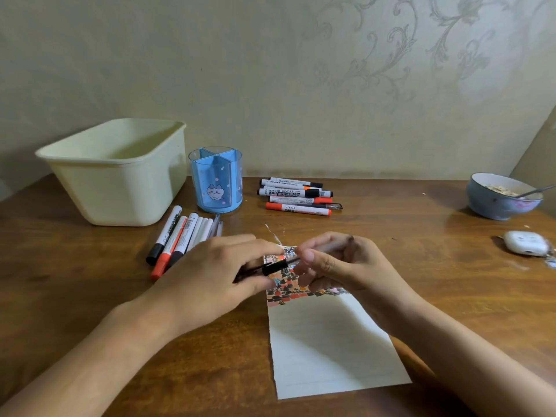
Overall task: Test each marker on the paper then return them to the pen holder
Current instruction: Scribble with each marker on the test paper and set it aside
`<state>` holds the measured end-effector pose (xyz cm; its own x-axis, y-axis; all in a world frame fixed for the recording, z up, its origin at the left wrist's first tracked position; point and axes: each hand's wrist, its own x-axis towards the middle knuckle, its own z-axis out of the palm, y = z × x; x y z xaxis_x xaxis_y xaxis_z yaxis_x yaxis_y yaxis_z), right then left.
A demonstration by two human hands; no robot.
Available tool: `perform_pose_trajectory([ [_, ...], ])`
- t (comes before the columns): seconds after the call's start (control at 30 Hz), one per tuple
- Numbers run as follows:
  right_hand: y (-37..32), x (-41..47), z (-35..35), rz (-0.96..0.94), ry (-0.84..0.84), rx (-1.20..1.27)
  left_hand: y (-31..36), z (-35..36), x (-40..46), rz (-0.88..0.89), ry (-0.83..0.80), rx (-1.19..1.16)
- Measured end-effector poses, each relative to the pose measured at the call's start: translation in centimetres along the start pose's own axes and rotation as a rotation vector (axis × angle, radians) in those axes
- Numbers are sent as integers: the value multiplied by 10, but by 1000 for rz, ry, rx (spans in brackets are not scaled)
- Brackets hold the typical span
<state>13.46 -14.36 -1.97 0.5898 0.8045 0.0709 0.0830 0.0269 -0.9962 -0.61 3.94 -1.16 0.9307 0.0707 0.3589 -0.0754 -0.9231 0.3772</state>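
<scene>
I see the left hand (210, 266) pinching the black cap (275, 266), right hand (334, 263) gripping the pen (319, 252) over the paper (328, 347); blue pen holder (215, 179) at eleven o'clock; a misaligned cap may smear ink

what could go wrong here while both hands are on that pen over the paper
1. The left hand grips the black cap and the right hand grips the thin pen above the white lined paper; a slip could smear ink on fingers or the wooden table.
2. The blue plastic pen holder looks empty, and two loose marker piles lie either side of it, so tested and untested markers might get confused.
</scene>
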Motion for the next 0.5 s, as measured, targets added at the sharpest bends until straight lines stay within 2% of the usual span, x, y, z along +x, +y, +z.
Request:
perform_pose_trajectory([
  [0.07, 1, 2, -1, 2, 7, 17, 2, -1, -1, 13, -49, 47],
  [0.17, 6, 6, -5, 1, 44, -48, -9, -2, -1, -20, 9, 125],
  [0.37, 15, 8, -10, -80, 81, -285, -36, -20, -1, -285, 203, 329],
  [0.5, 20, 10, -13, -116, 82, -377, -50, -24, -3, -420, 201, 434],
])
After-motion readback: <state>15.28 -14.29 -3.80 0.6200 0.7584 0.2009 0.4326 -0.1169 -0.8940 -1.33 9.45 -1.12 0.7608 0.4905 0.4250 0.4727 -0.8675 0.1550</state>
